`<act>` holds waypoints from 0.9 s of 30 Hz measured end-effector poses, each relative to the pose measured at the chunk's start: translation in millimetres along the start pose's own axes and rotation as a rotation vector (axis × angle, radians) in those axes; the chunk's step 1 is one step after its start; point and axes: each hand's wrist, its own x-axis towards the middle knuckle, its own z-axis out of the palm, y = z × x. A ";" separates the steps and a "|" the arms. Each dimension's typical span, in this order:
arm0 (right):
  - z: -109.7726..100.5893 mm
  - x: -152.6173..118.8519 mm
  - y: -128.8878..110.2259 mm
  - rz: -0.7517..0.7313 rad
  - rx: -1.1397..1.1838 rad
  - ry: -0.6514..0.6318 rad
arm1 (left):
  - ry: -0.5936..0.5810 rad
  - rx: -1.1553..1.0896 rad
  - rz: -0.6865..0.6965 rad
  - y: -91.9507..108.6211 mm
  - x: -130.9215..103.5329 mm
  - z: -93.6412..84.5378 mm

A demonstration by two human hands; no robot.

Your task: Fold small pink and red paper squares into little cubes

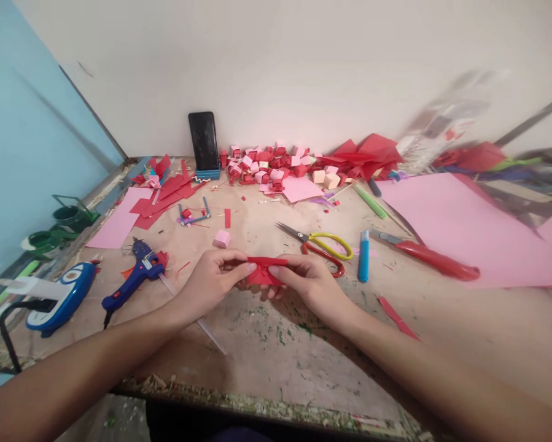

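Observation:
Between both hands, above the middle of the table, is a small folded piece of red paper (263, 271). My left hand (215, 279) pinches its left end, thumb on top and fingers behind. Its right end sits in the closed thumb and fingers of my right hand (309, 281). Just beyond the left fingers stands a small pink paper cube (221, 239). Scissors (319, 240) with yellow and red handles lie partly open past my right hand. A blue capped tube or marker (364, 256) rests to their right.
A blue glue gun (140, 270) lies left, near a blue-and-white lamp-like object (64, 298). Several red and pink cubes (266, 166) are heaped along the wall beside a propped phone (203, 141). Right are a red-handled cutter (432, 256) and a pink sheet (464, 227).

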 end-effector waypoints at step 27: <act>0.5 -2.6 0.7 -0.002 -0.165 -0.018 | 0.034 0.206 0.231 -1.6 -9.3 -0.1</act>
